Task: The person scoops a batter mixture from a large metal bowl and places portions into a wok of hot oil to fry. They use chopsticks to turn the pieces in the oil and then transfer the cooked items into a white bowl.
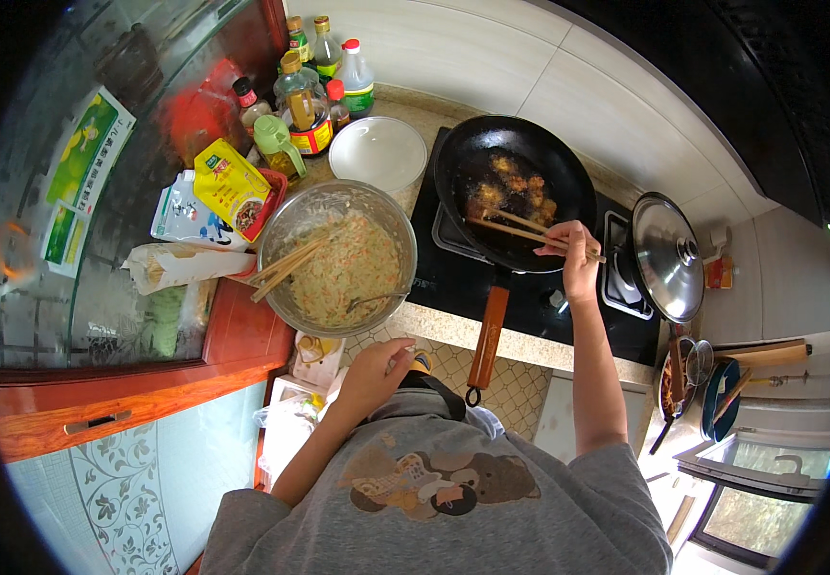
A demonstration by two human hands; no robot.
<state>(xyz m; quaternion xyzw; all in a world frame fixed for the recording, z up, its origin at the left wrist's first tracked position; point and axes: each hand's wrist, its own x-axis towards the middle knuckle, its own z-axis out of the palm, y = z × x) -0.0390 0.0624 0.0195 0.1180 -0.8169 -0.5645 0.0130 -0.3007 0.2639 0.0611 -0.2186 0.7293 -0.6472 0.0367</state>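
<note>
My right hand (574, 260) grips a pair of wooden chopsticks (515, 228), their tips down in a black wok (566, 165). Several browned fried pieces (507, 183) lie in dark oil there, close to the tips. The wok's wooden handle (489, 338) points towards me. My left hand (380, 366) is held in front of my waist with fingers loosely bent, and I see nothing in it. Beyond it stands a steel mixing bowl (409, 251) of pale batter (343, 273) with orange shreds. More chopsticks (287, 267) and a metal utensil (375, 298) rest in the bowl.
A white plate (377, 153) lies behind the bowl, beside several sauce bottles (307, 108). Left are a yellow seasoning pouch (232, 188) and a green-lidded oil pot (276, 144). On the black gas hob (530, 302), a lidded pan (666, 259) occupies the right burner.
</note>
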